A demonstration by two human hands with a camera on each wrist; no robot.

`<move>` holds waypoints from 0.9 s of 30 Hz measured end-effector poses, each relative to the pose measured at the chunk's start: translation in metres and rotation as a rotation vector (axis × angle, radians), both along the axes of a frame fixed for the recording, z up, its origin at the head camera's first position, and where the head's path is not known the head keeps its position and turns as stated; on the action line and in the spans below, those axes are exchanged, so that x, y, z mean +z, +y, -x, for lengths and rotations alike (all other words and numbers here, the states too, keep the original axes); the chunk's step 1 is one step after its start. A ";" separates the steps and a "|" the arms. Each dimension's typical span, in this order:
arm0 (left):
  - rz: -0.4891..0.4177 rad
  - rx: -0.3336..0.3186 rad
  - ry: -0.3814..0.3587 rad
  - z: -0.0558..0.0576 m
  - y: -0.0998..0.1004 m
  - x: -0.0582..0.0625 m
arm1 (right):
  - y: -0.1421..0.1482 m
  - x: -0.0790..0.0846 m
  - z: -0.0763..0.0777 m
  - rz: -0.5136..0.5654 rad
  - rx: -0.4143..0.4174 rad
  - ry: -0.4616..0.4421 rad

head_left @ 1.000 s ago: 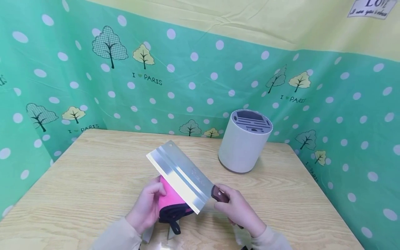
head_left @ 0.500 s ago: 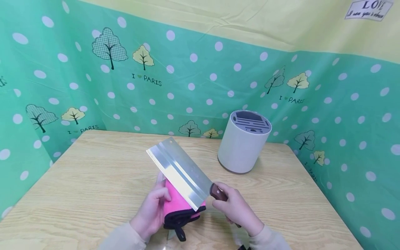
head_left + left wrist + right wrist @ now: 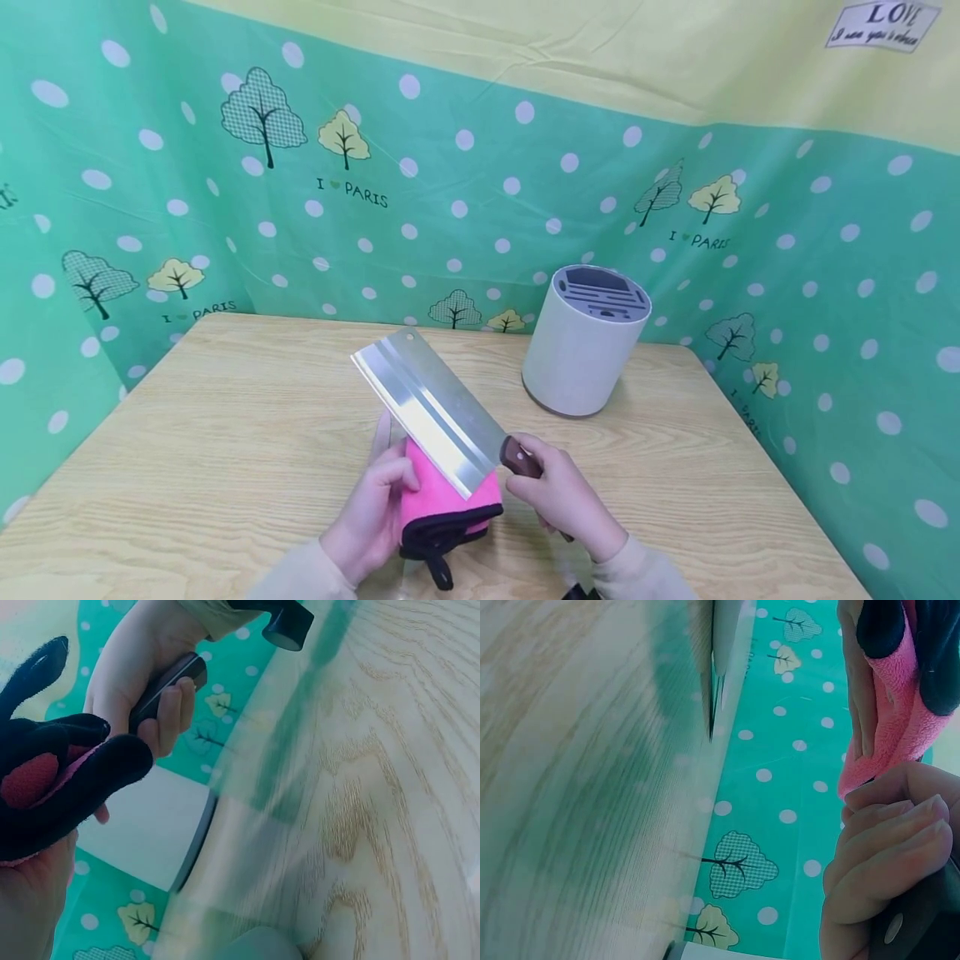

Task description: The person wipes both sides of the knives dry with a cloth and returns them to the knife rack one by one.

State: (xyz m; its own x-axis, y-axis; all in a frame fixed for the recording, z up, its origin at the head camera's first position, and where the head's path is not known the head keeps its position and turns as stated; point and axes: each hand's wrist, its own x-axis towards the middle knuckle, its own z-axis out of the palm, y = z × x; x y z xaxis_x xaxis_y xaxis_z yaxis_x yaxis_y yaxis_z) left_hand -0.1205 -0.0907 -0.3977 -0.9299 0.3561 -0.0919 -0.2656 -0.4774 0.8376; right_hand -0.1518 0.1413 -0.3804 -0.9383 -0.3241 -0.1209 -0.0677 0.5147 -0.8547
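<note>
My right hand (image 3: 558,492) grips the dark brown handle (image 3: 520,457) of a cleaver. Its broad shiny blade (image 3: 435,408) slants up to the left, with a small hole near the far corner. A folded pink cloth (image 3: 442,487) with black edging and a hanging loop lies under the blade, and my left hand (image 3: 371,508) holds it from the left side, thumb on top. The cloth overlaps the blade's lower edge in the head view. In the right wrist view the fingers (image 3: 889,862) curl round the handle; the left wrist view shows the cloth's black edging (image 3: 90,787) close up.
A white round knife block (image 3: 581,358) with a dark slotted top stands at the back right of the wooden table (image 3: 247,433). Thin pointed pieces (image 3: 714,682) show low over the table in the right wrist view. A green dotted curtain (image 3: 450,167) borders the table.
The left hand and cloth have shifted right and slightly up, further under the blade. The cleaver has risen a little with the right hand.
</note>
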 end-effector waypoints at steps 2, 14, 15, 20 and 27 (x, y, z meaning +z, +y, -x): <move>0.006 0.004 -0.008 0.000 0.001 -0.001 | -0.001 0.000 0.001 -0.004 -0.004 -0.012; 0.000 -0.001 0.006 -0.003 0.006 -0.002 | -0.008 0.005 0.009 -0.030 0.002 0.003; -0.001 -0.003 0.009 -0.002 0.007 -0.002 | -0.008 0.006 0.010 -0.033 0.003 -0.002; -0.004 -0.016 0.016 -0.001 0.007 0.000 | -0.010 0.011 0.016 -0.050 0.013 -0.010; -0.009 -0.027 0.007 0.000 0.008 0.000 | -0.013 0.012 0.020 -0.062 0.027 0.004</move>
State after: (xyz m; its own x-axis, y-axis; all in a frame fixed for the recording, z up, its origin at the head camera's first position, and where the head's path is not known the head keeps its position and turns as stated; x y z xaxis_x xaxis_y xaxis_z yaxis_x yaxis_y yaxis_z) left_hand -0.1202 -0.0832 -0.3979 -0.9204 0.3822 -0.0820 -0.2726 -0.4772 0.8355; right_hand -0.1717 0.1282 -0.3684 -0.9298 -0.3413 -0.1375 -0.0857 0.5642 -0.8212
